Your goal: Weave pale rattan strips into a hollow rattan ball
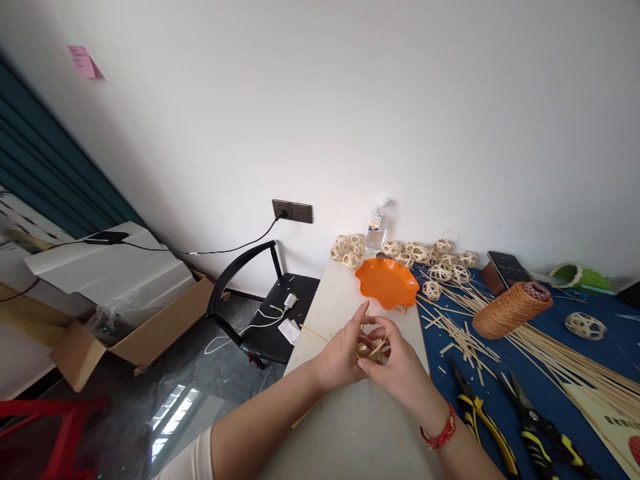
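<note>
Between my two hands is a small woven ball of pale bamboo strips (pixel 373 348), partly hidden by my fingers. My left hand (pixel 343 353) curls around its left side, and my right hand (pixel 393 357) grips it from the right with thumb and fingers. A loose strip end (pixel 314 332) sticks out to the left past my left hand. Just beyond my hands stands an orange wavy-edged dish (pixel 387 283) on the pale tabletop (pixel 345 433).
Several finished woven balls (pixel 443 272) lie along the wall by a water bottle (pixel 377 225). On the blue cloth are a twine spool (pixel 513 310), cut strips (pixel 467 343), long strips (pixel 565 363), pliers (pixel 483 420), cutters (pixel 537 423) and a phone (pixel 510 267). A black chair (pixel 280 303) stands left.
</note>
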The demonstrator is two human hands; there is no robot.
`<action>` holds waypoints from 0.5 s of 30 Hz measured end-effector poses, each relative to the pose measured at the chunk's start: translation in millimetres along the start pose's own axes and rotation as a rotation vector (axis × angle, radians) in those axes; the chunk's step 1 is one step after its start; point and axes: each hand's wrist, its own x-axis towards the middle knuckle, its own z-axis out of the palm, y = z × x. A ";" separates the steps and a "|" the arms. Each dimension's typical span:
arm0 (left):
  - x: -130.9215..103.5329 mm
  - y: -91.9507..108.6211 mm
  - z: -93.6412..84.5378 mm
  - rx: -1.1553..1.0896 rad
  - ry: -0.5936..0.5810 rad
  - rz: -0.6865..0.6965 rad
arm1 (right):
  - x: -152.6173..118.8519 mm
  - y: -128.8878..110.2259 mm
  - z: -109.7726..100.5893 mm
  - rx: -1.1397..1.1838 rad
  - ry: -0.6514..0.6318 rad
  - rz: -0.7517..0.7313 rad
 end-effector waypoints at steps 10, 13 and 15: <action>-1.4 -1.7 -2.7 -0.070 -0.054 -0.038 | 6.5 12.9 3.0 0.104 -0.035 0.025; -2.3 2.8 -6.8 -0.164 -0.081 -0.084 | 6.0 14.1 4.3 0.143 -0.020 0.034; -2.0 7.2 -10.2 -0.206 -0.075 -0.075 | 5.0 15.2 5.6 0.171 -0.008 0.024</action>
